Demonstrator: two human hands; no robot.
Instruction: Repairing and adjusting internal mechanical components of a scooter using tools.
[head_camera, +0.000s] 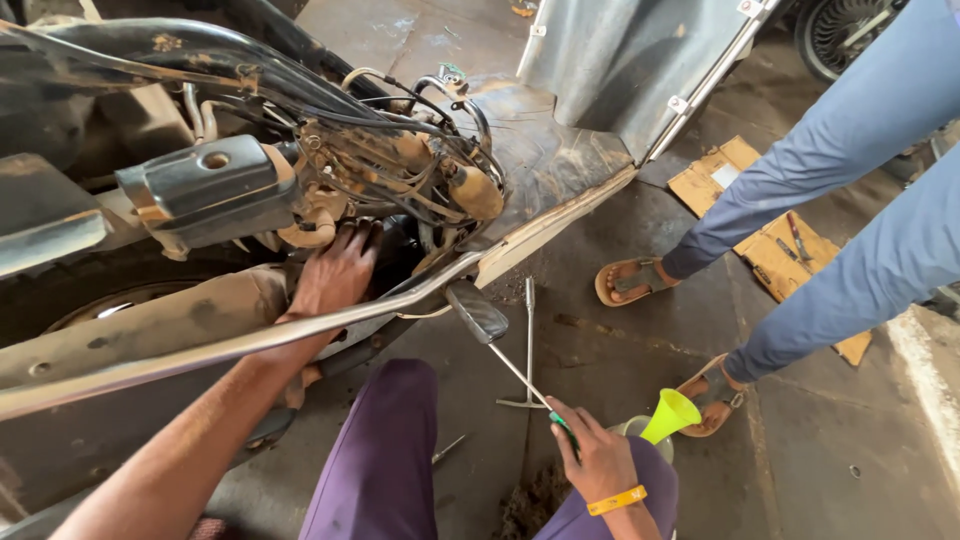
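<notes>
right now my left hand (335, 272) is spread flat inside the stripped scooter's engine bay (400, 190), feeling around, while my right hand (597, 455) pinches a long green-handled screwdriver (520, 377) low by my knee; next i'd bring its tip up to the engine.

We see a screwdriver (520, 385): thin metal shaft w/ green handle, mostly hidden inside our right-hand fingers (583, 432). Shaft runs up-left from those fingers, tilted, tip near the dark footrest pad (477, 311). Engine block (400, 255), dark & grimy, sits just beyond our left-hand fingers (356, 238), which press on it under the tangled cables (400, 160).
</notes>
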